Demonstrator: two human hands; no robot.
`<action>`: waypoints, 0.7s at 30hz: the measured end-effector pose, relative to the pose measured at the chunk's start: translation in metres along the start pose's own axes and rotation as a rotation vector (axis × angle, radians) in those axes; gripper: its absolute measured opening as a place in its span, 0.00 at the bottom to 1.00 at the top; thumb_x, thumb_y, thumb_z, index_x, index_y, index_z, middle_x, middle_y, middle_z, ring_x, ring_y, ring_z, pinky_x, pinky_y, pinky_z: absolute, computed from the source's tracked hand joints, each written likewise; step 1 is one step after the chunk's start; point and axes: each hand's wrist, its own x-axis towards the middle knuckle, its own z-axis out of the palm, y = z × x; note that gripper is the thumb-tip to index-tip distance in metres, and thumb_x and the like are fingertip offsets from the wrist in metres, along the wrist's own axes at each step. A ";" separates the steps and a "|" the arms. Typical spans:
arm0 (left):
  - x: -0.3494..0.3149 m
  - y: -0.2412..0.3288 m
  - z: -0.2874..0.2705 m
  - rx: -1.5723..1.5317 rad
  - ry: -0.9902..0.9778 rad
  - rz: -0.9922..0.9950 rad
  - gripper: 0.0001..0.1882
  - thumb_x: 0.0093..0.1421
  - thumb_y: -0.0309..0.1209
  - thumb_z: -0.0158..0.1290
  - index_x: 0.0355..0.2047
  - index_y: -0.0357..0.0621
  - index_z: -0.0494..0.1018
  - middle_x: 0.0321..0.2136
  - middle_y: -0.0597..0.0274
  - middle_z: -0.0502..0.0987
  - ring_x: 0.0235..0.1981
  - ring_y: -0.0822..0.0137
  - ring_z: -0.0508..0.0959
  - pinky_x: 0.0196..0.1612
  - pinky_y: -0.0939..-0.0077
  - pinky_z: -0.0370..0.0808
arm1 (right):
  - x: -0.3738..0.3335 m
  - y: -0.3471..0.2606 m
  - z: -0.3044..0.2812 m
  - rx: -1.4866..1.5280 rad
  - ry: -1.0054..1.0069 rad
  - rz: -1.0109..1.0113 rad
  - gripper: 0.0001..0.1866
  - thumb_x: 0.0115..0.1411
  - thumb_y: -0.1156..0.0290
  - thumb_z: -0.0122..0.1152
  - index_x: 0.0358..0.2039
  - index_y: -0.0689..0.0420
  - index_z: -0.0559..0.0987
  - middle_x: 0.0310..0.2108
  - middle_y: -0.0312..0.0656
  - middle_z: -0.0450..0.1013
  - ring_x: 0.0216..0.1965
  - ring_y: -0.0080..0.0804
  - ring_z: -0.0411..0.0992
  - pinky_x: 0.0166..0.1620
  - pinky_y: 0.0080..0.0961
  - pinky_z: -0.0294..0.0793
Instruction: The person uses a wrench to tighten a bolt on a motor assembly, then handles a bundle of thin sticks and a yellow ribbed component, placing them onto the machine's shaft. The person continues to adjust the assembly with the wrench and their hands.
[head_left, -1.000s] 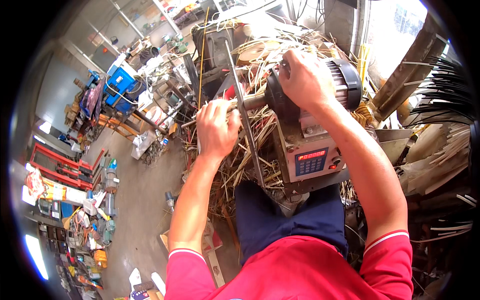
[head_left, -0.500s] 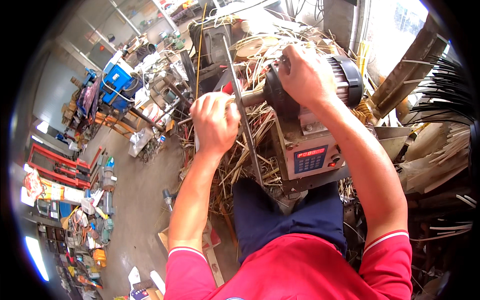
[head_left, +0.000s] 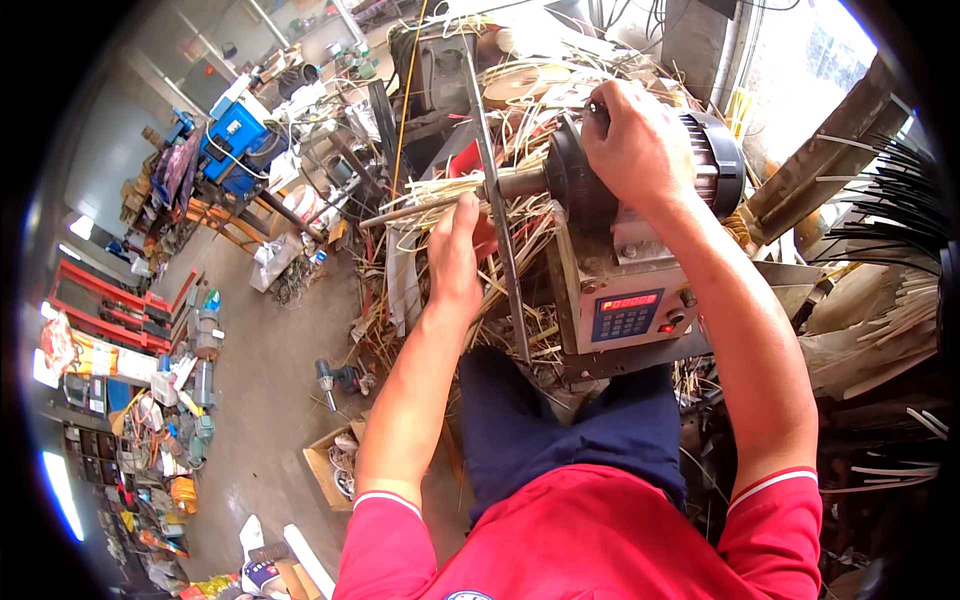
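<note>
My right hand (head_left: 637,140) rests curled over the top of a black electric motor (head_left: 585,185) with a ribbed housing. A metal shaft (head_left: 515,183) sticks out of the motor to the left. My left hand (head_left: 458,250) reaches up just below that shaft, fingers together against a bundle of pale straw-like strips (head_left: 430,200); I cannot tell whether it grips them. Under the motor sits a grey control box (head_left: 625,310) with a red digital display and blue keypad. A thin metal bar (head_left: 497,210) runs upright between my hands.
Loose pale strips litter the bench and floor (head_left: 400,300). Black strips (head_left: 900,200) and wooden boards lie at the right. A blue machine (head_left: 232,135), red racks (head_left: 110,300), a cardboard box (head_left: 335,465) and a power drill (head_left: 335,378) stand on the concrete floor at left.
My left hand has slid down and off the shaft end, now lying lower against the strips. My right hand has stayed on the motor.
</note>
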 end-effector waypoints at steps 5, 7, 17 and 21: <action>0.031 -0.008 0.023 -0.248 0.092 -0.043 0.15 0.65 0.44 0.59 0.39 0.45 0.78 0.34 0.68 0.80 0.34 0.71 0.77 0.41 0.76 0.74 | 0.002 0.011 0.002 -0.042 -0.023 0.049 0.15 0.58 0.60 0.57 0.41 0.56 0.78 0.35 0.54 0.78 0.40 0.57 0.76 0.43 0.47 0.74; 0.034 -0.014 0.004 -0.386 -0.048 0.000 0.10 0.67 0.37 0.56 0.39 0.43 0.78 0.32 0.67 0.81 0.34 0.72 0.78 0.41 0.75 0.76 | 0.009 0.005 0.002 -0.092 -0.120 0.057 0.17 0.59 0.59 0.58 0.41 0.58 0.78 0.31 0.53 0.78 0.34 0.54 0.78 0.38 0.45 0.76; 0.046 -0.009 -0.007 -0.267 -0.072 -0.081 0.13 0.67 0.42 0.54 0.37 0.45 0.76 0.30 0.62 0.80 0.32 0.65 0.79 0.37 0.68 0.78 | -0.087 0.010 -0.032 0.413 0.463 -0.250 0.09 0.51 0.75 0.67 0.34 0.57 0.78 0.28 0.44 0.76 0.27 0.40 0.77 0.31 0.33 0.76; 0.029 0.001 0.011 -0.368 -0.119 -0.047 0.13 0.67 0.39 0.54 0.42 0.42 0.75 0.32 0.62 0.80 0.33 0.66 0.79 0.38 0.71 0.77 | -0.216 0.032 -0.032 0.511 0.235 0.099 0.14 0.51 0.81 0.67 0.38 0.61 0.76 0.29 0.43 0.74 0.24 0.34 0.70 0.29 0.27 0.71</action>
